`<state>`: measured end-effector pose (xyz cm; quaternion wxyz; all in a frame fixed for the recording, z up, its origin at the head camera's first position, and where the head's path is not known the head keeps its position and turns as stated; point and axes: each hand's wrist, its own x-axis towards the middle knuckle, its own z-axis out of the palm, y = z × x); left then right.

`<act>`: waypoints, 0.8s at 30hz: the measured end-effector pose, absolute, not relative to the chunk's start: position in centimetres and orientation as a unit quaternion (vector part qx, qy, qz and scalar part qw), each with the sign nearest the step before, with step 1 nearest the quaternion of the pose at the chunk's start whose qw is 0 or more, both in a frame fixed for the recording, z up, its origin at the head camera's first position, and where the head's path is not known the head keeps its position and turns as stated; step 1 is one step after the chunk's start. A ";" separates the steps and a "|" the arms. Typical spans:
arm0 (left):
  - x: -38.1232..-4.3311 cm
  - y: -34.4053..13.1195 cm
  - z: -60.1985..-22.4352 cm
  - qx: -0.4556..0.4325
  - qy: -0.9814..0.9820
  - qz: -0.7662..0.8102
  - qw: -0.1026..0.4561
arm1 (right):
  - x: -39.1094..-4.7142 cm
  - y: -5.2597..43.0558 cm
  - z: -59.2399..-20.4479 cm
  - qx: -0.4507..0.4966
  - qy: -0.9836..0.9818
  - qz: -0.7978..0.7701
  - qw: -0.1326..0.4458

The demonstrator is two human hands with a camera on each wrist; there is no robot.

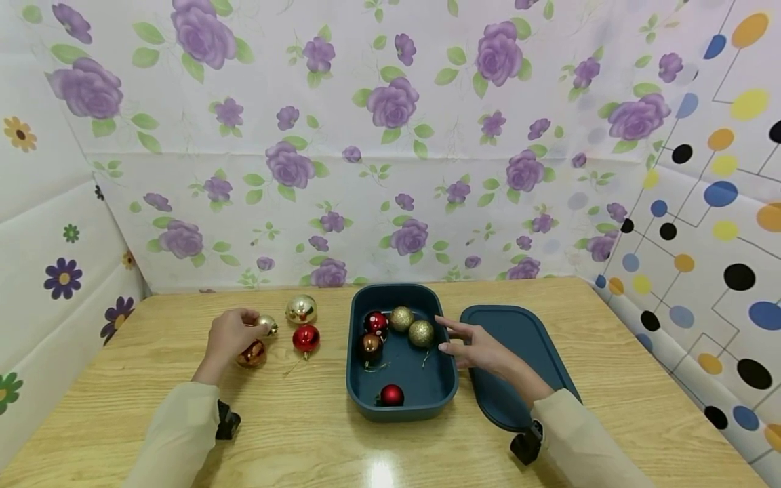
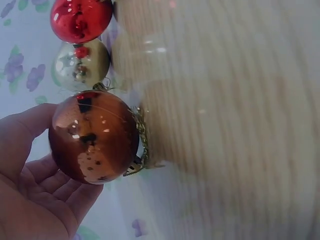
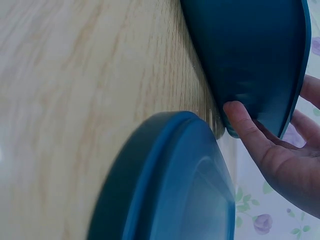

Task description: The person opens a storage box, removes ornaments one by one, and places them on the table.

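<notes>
My left hand (image 1: 230, 337) is at the left group of Christmas balls. Its thumb and fingertips pinch a small gold ball (image 1: 266, 325) beside a copper ball (image 1: 252, 354). In the left wrist view that copper ball (image 2: 94, 136) stands before the fingers and hides their tips. A larger gold ball (image 1: 302, 309) and a shiny red ball (image 1: 306, 339) lie just to the right. My right hand (image 1: 478, 347) holds the right wall of a dark blue box (image 1: 403, 411), thumb (image 3: 239, 114) against the outside and fingers over the rim.
Inside the box are two glittery gold balls (image 1: 421, 333), a copper ball (image 1: 370, 347) and two red balls (image 1: 392, 395). A matching blue lid (image 1: 509, 332) lies right of the box, partly under the right forearm. Flowered cloth (image 1: 342, 169) hangs behind the wooden table (image 1: 293, 434).
</notes>
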<state>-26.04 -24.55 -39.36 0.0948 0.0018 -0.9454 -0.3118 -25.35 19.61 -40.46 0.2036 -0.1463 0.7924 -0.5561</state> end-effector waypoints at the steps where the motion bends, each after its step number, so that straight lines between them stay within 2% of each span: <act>1: -26.1 -24.6 -39.5 0.002 -0.946 -0.311 0.094 | -25.3 19.6 -40.5 -0.146 0.792 -0.556 0.204; 24: -26.4 -25.2 -39.9 0.014 -0.954 -0.293 0.062 | -25.3 19.5 -40.4 -0.147 0.789 -0.559 0.208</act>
